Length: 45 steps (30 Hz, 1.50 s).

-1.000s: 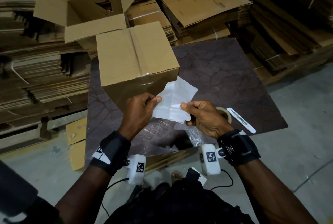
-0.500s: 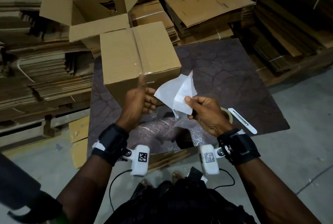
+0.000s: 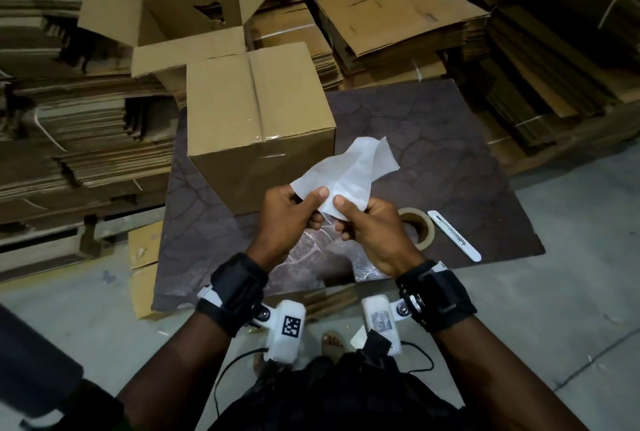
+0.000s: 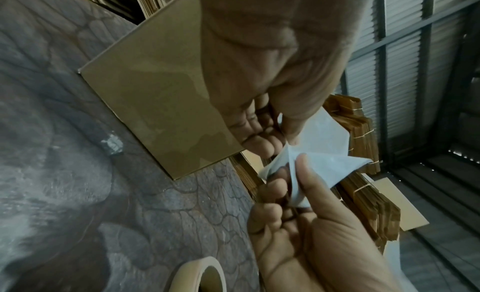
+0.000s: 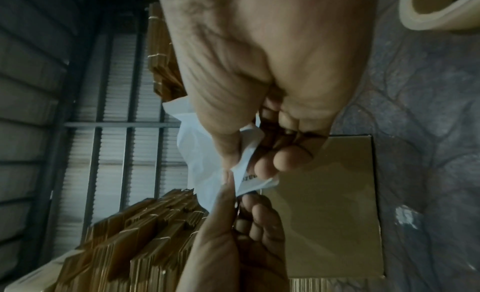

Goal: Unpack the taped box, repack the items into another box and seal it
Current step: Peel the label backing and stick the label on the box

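A taped cardboard box [image 3: 256, 119] stands on the dark board [image 3: 433, 153], its top seam closed with clear tape. In front of it both hands pinch a crumpled white paper sheet [image 3: 349, 171] at its lower edge. My left hand [image 3: 294, 209] grips it between thumb and fingers, and my right hand [image 3: 363, 219] pinches it right beside. The left wrist view shows the paper [image 4: 319, 152] between both hands; the right wrist view shows the paper [image 5: 200, 152] with some print near the fingertips. An open empty box [image 3: 194, 4] sits behind on stacked cardboard.
A tape roll [image 3: 419, 226] and a white cutter [image 3: 453, 235] lie on the board right of my right hand. Stacks of flattened cardboard [image 3: 86, 139] surround the board on the left, back and right. Grey concrete floor [image 3: 571, 292] lies to the right and in front.
My left hand let go of the paper half a second ago and has come back to pinch it again. The sheet has turned and now fans up to the right.
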Motion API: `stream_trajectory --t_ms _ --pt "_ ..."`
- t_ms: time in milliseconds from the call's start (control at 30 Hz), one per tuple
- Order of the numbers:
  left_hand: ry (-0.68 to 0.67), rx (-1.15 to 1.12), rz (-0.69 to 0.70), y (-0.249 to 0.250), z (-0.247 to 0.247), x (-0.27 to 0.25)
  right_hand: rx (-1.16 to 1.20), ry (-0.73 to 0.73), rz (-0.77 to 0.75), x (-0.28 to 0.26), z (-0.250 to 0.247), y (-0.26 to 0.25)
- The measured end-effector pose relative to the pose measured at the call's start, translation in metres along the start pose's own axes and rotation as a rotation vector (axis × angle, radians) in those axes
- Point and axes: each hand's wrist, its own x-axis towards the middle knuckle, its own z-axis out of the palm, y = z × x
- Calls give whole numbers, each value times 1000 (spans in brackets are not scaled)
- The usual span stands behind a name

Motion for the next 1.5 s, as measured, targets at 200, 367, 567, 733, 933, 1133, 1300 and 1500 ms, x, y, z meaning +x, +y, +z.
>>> stream_trajectory --t_ms 200,367,567,733,933,1133,1300,1500 --pt "-39 90 -25 1 -6 -2 39 -108 110 -5 -23 -4" --pt "-86 170 -90 5 -11 -3 42 -202 208 -8 -41 -8" --pt "-124 290 -124 11 -15 1 -1 -235 275 -12 -54 -11" --pt "-207 417 -94 17 -22 2 -85 -303 318 -16 -60 -18" --pt "-248 473 -61 14 -41 7 -135 -303 361 -19 -59 -20" --pt "-89 217 -52 5 -45 2 179 -58 223 -15 -34 -5" --pt "84 -105 -148 4 -33 -1 126 137 19 -10 -2 9" --pt "86 -139 23 10 -33 -6 -71 170 -41 -5 32 13"
